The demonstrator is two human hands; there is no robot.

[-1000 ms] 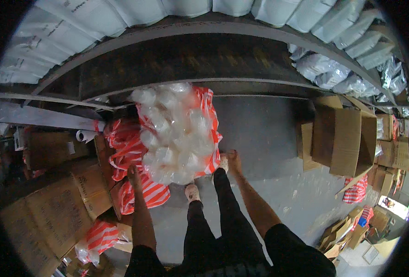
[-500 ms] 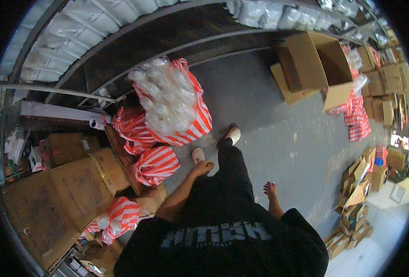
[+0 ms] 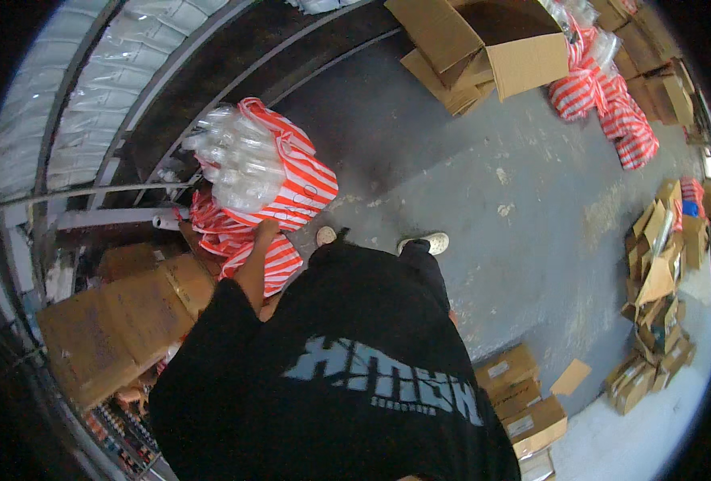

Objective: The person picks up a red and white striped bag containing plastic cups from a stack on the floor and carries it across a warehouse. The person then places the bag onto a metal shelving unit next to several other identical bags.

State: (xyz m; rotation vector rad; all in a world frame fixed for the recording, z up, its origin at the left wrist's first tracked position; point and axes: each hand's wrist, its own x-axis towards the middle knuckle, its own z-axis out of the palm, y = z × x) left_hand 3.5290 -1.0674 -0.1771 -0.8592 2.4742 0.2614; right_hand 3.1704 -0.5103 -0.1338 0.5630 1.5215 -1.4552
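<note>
A large red-and-white striped bag [image 3: 307, 188] stands open by the rack, full of clear plastic-wrapped goods [image 3: 239, 160] whose kind I cannot make out. My left hand [image 3: 266, 230] reaches down to its near edge and appears to touch the striped material. The fingers are too hidden to show whether they grip it. Below that hand lies a smaller striped bag [image 3: 281, 264]. Of my right hand only a sliver of skin [image 3: 452, 317] shows beside my leg; my black shirt hides the remainder.
Metal racking [image 3: 151, 80] with white wrapped packs runs along the left. A big brown carton [image 3: 119, 321] lies near left. An open carton [image 3: 524, 64] stands at the far side, beside more striped bags [image 3: 628, 132]. Flattened cardboard [image 3: 656, 280] and boxes [image 3: 536, 421] are at right.
My left hand has moved forward to the large striped bag. My body has leaned forward and shifted closer. My right hand has dropped almost out of sight.
</note>
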